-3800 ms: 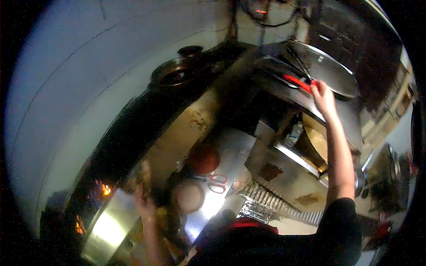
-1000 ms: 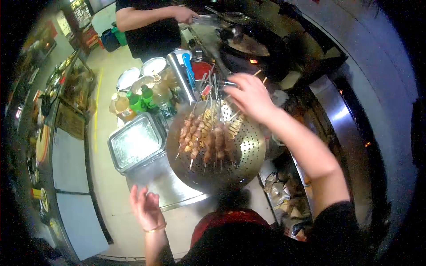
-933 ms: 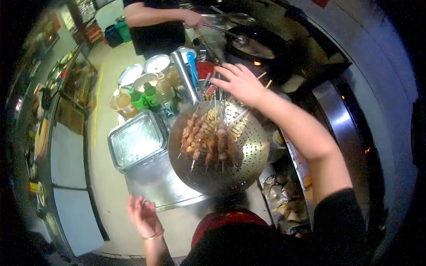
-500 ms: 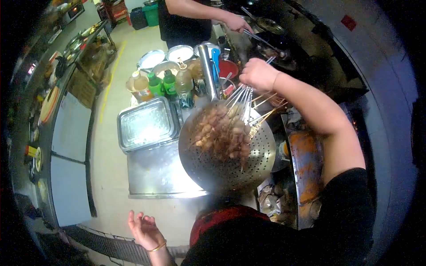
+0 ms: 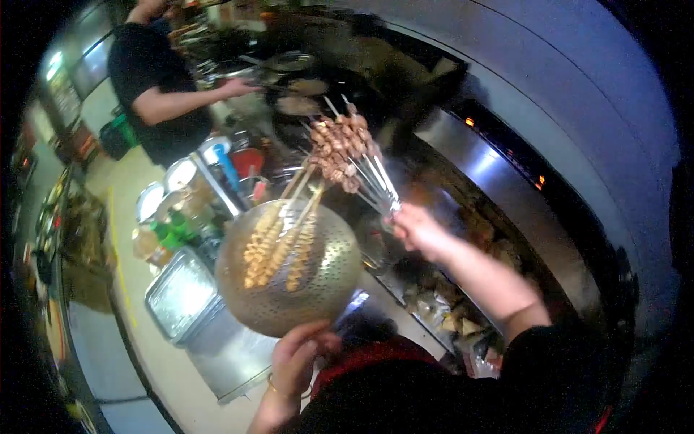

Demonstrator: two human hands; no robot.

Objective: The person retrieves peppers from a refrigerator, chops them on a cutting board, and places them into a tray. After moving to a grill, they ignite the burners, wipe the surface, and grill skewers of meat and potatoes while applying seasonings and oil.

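My right hand (image 5: 421, 230) is closed around the ends of a bunch of metal skewers (image 5: 377, 179). Chunks of browned meat (image 5: 340, 145) are threaded on their far ends, which point up and away from me beyond the strainer. Several bamboo skewers (image 5: 278, 246) with pale, ridged food lie in the round perforated strainer (image 5: 329, 289), their sticks over its far rim. Close to the strainer's near rim is my left hand (image 5: 298, 354), its fingers loosely bent with nothing seen in them. A bracelet circles the left wrist.
A co-worker (image 5: 163, 94) stands at the far left, one arm over a dark wok (image 5: 325, 90). Bottles (image 5: 170, 231), white plates (image 5: 181, 173) and a metal tray (image 5: 181, 293) stand left of the strainer. Steel stove fronts with small flames run along the right.
My right hand has lifted the meat skewers out of the strainer and swung them right. My left hand has come up to the strainer's near rim. The view has turned right.
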